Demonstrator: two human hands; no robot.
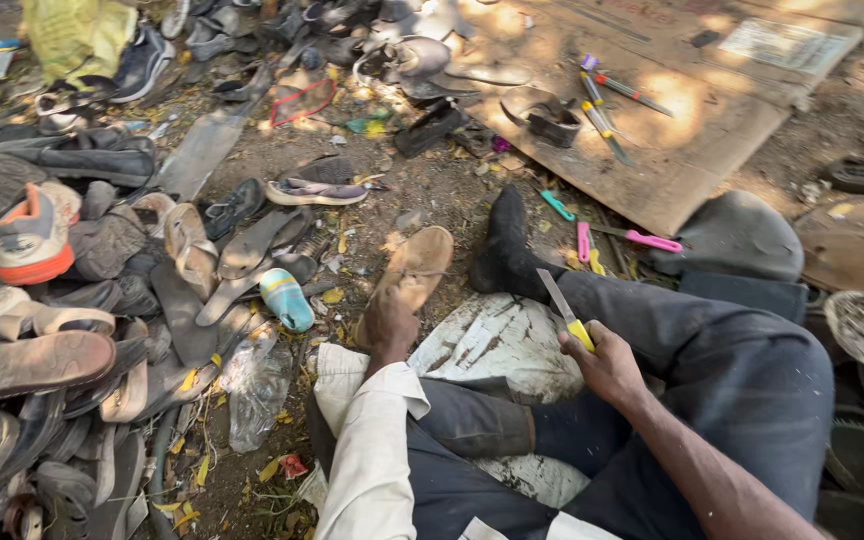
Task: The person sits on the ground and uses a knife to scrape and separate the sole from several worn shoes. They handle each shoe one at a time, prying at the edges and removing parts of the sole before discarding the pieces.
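Observation:
My left hand reaches forward and grips the near end of a tan shoe sole that lies on the dirt. My right hand rests by my right knee, closed around the yellow handle of a knife whose blade points up and away. Between my legs lies a worn white slab. My right leg, in dark trousers with a black sock, stretches out ahead.
A heap of old shoes and soles fills the left side. A cardboard sheet at the upper right bears screwdrivers and knives. Pink tools and a grey rounded stone lie near my foot.

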